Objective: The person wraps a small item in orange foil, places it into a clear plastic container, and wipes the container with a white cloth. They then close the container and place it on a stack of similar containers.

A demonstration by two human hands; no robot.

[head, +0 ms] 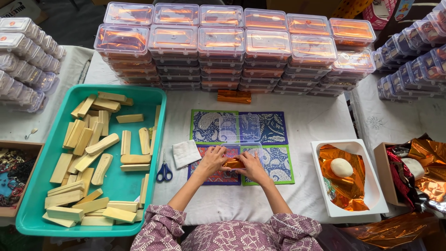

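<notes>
Left of the patterned mat: scissors, teal tray of wooden blocks. On it, left hand and right hand grasping orange foil packet.

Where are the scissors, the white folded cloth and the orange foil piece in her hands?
scissors (164, 172): head view, on the blue handles.
white folded cloth (186, 153): head view, on its middle.
orange foil piece (233, 163): head view, on the part showing between both hands.

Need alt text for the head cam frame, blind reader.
Seen from above, a left hand and right hand together hold a small orange foil packet over patterned mats. A teal tray of wooden blocks sits left; stacked clear boxes stand behind.
</notes>
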